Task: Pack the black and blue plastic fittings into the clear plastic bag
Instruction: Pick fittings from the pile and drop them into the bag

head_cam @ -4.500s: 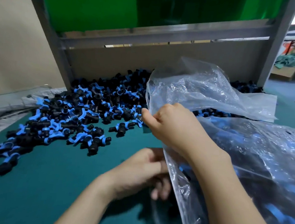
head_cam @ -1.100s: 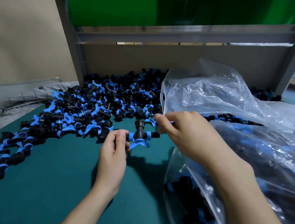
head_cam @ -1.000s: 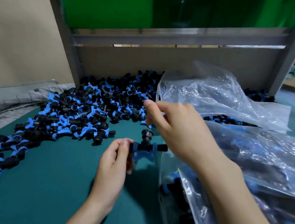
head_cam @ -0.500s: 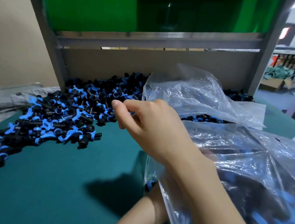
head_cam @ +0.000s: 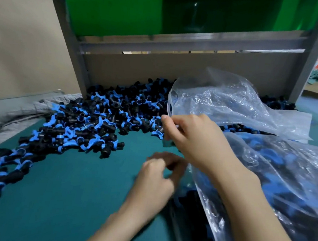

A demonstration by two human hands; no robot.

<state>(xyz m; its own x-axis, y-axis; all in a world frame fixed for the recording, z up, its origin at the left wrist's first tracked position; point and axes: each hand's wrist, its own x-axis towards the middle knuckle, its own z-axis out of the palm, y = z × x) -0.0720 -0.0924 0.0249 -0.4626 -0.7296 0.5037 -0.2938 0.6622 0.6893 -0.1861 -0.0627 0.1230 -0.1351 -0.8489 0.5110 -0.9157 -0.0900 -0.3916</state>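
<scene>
A big heap of black and blue plastic fittings [head_cam: 96, 122] lies across the far left of the green table mat [head_cam: 61, 198]. The clear plastic bag [head_cam: 276, 174] lies on the right, and several fittings [head_cam: 210, 205] show dark through it. My right hand [head_cam: 196, 143] pinches the bag's upper edge and holds the mouth up, facing left. My left hand [head_cam: 157, 178] hovers low just outside the mouth, blurred, with its fingers loosely curled and no fitting visible in them.
A grey metal frame [head_cam: 180, 43] with a cardboard back panel [head_cam: 158, 70] and a green sheet [head_cam: 114, 8] closes off the far side. A cardboard wall [head_cam: 22, 47] and crumpled grey cloth [head_cam: 14, 111] border the left. More fittings [head_cam: 277, 103] lie behind the bag.
My left hand picked a fitting from the heap, carried it into the bag's mouth and has come back out without it. My right hand has kept hold of the bag's edge.
</scene>
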